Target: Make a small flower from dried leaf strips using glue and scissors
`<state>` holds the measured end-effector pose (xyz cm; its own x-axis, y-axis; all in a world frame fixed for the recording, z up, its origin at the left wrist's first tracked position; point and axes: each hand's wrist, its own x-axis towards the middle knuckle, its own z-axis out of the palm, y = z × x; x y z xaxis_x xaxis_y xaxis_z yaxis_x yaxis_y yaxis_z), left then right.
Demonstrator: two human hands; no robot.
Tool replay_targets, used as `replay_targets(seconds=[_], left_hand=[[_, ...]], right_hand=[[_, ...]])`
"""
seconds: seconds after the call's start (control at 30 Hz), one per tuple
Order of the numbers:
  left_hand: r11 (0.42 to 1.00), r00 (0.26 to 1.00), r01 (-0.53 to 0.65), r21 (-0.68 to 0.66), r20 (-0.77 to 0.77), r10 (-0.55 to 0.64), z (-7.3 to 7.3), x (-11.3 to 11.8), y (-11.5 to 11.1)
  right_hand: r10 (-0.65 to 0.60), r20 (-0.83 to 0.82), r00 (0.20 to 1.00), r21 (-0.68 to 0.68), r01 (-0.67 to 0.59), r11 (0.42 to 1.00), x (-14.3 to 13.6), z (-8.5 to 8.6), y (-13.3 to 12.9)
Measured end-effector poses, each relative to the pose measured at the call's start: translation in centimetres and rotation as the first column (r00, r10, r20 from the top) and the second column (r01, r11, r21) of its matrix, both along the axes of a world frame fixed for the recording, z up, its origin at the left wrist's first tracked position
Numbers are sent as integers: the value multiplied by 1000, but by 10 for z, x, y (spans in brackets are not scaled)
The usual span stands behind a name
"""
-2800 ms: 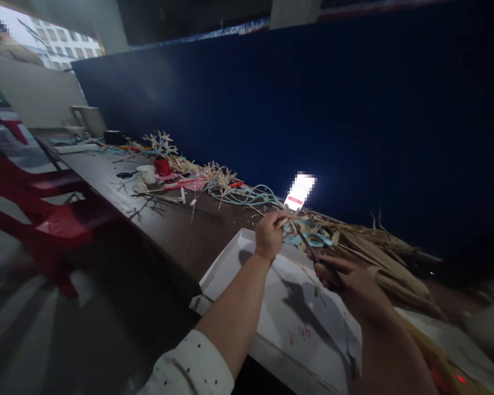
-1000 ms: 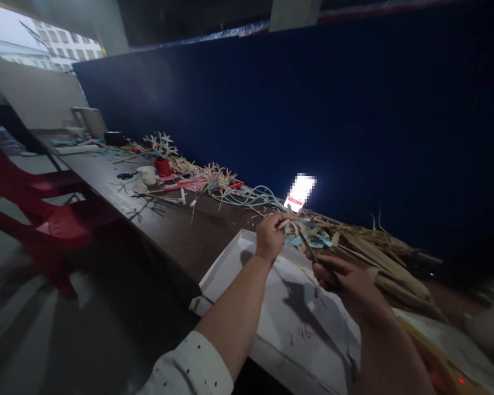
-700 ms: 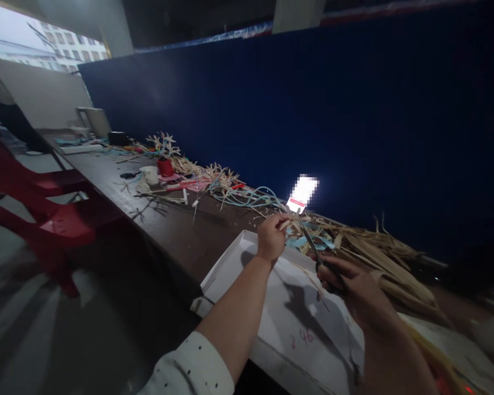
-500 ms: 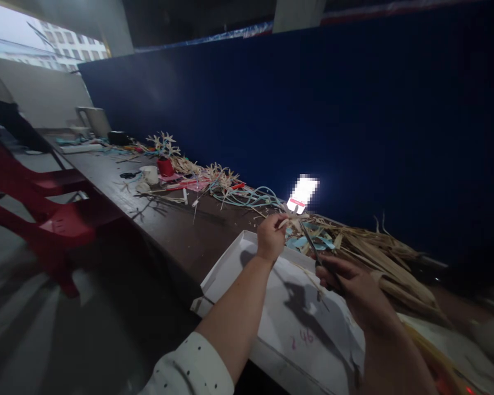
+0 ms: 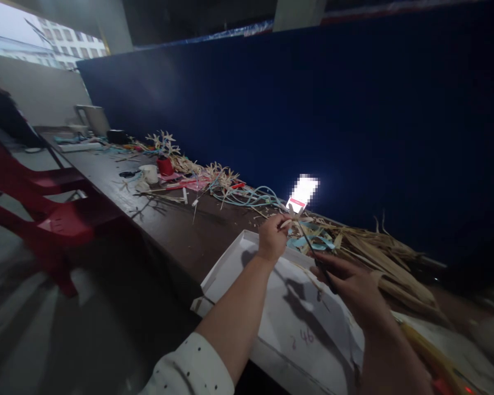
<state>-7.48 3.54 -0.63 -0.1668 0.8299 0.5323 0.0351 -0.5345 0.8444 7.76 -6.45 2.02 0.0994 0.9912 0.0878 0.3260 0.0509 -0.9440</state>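
Pinching the pale strip (image 5: 287,223) near the white tray's (image 5: 278,326) far edge, your left hand (image 5: 273,235) presumably steadies it for the scissors (image 5: 323,270), clasped in your right hand (image 5: 352,280) (blade gap indiscernible).

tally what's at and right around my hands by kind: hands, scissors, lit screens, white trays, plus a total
Hands: 2, your left hand and right hand
Scissors: 1, in the right hand
Lit screen: 1
White tray: 1
Total: 5
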Motion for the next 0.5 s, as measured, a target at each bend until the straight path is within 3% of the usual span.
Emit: replay_targets(seconds=[0.23, 0.5], left_hand=[[1000, 1000, -9, -10, -10, 9, -3, 2, 3], [998, 999, -53, -20, -11, 52, -4, 2, 5]], right_hand=[[-45, 86, 995, 80, 39, 996, -2, -3, 1], [-128, 412, 902, 260, 18, 966, 5, -11, 3]])
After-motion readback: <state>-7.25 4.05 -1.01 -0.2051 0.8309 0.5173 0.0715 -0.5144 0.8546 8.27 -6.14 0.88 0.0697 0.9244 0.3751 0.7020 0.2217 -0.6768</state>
